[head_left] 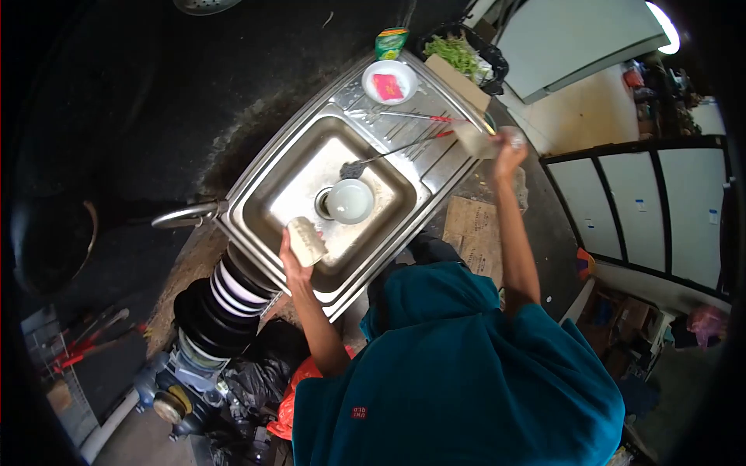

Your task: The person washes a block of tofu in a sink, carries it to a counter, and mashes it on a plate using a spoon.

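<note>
My left hand is wrapped round a pale, cream-coloured cup-like cylinder, held tilted over the near left side of the steel sink. Out to the right, my right hand is closed beside the end of the drainboard. A flat, pale shape smeared by motion lies against its fingers; I cannot tell what it holds. A white bowl sits in the sink by the drain. A black-headed brush-like tool with a red handle end leans from the basin onto the drainboard.
On the drainboard lie red-handled tongs and a white bowl with a pink sponge-like block. A green packet and a black bag of greens stand beyond. The faucet and stacked pans are at left.
</note>
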Demonstrator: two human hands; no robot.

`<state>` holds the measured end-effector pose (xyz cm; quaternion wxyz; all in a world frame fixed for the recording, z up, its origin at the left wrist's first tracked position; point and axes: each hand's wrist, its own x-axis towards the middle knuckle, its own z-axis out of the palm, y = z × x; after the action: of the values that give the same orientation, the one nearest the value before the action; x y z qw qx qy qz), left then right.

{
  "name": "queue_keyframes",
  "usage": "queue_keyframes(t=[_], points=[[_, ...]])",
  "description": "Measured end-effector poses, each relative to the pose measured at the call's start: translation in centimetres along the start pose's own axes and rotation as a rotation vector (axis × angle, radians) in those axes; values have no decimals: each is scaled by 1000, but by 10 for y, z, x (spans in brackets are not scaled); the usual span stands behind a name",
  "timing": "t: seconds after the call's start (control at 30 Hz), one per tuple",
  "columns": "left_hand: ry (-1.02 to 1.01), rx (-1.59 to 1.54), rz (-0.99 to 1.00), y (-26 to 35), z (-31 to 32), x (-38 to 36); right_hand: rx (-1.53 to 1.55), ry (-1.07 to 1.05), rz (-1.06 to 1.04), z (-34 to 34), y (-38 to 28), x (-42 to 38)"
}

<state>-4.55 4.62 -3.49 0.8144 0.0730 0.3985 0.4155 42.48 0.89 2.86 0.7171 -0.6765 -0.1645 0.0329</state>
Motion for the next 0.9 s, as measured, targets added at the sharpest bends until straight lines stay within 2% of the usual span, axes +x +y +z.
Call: queue_keyframes(t=[0.07,0.1,0.13,0.2,0.27,0.33,0.4,0.47,0.5,0.53,0.6,0.7,0.73,0.77,0.8,0.83,0.9], points=[[17,30,-28,-3,15,3,-41,34,19,-18,-30,13],[19,5,-24,-7,23,6,-131,103,-103,-38,-10,34],[0,23,-7,-10,34,9,-26,-4,20,-49,-37,29],[33,6,5,-19,69,11,-27,-9,46,-73,-51,31],[-142,63,-7,-33,86,18,-244,8,119,-106,-55,30],[-182,119,-17,-48,119,17,-319,-43,176,-165,-26,31],[-236,181,-36,-65,152,19,-548,2,68,-233,19,25],[-316,176,-67,-92,183,23,-632,46,213,-299,51,5],[-241,173,-135,-109,196,27,-674,17,284,-333,66,-8],[-197,259,-111,-128,217,24,-714,8,343,-372,81,-16],[-235,281,-145,-175,243,34,-870,212,419,-425,97,-37],[-298,413,-183,-256,296,25,-999,351,552,-494,88,-69],[-292,449,-190,-286,315,22,-1017,431,477,-516,85,-81],[-341,457,-257,-317,328,23,-920,456,555,-558,113,-99],[-372,485,-273,-348,347,16,-989,573,673,-570,100,-108],[-483,510,-306,-378,354,23,-797,638,688,-576,66,-103],[-600,536,-484,-435,384,19,-659,833,745,-600,48,-103]])
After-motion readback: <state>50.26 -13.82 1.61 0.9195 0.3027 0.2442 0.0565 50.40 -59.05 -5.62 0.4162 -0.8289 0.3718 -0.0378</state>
